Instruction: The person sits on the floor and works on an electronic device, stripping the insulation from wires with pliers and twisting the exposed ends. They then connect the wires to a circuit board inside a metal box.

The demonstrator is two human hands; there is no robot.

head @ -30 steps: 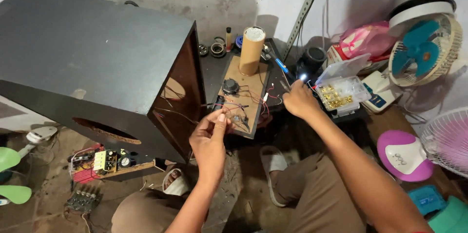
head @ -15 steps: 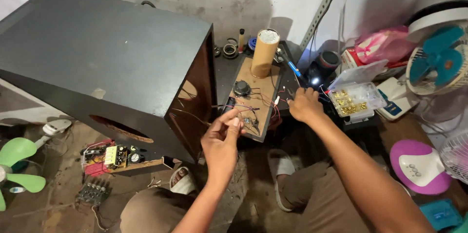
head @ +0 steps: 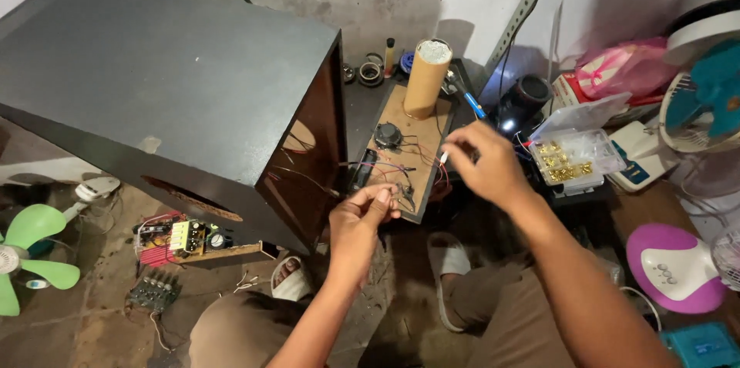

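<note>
The thin wires (head: 401,171) run across the near end of a brown wooden panel (head: 408,125) that leans beside the open side of a big black speaker cabinet (head: 162,83). I'd say they're light, floppy and easy to snap at the solder joints, so best taken by the insulation near the ends, not yanked.

Left hand (head: 358,221) is pinched shut on a wire end at the panel's near edge. Right hand (head: 486,164) is closed around something small and white, maybe a connector, hard to tell at this size; it's up off the panel's right edge.

On the panel: one cardboard tube (head: 426,79) at the far end and one small round black part (head: 388,135) mid-board.

Around it: one clear parts box (head: 578,154) of brass bits to the right, two loose circuit boards (head: 181,238) on the floor left, one green fan (head: 27,248).
</note>
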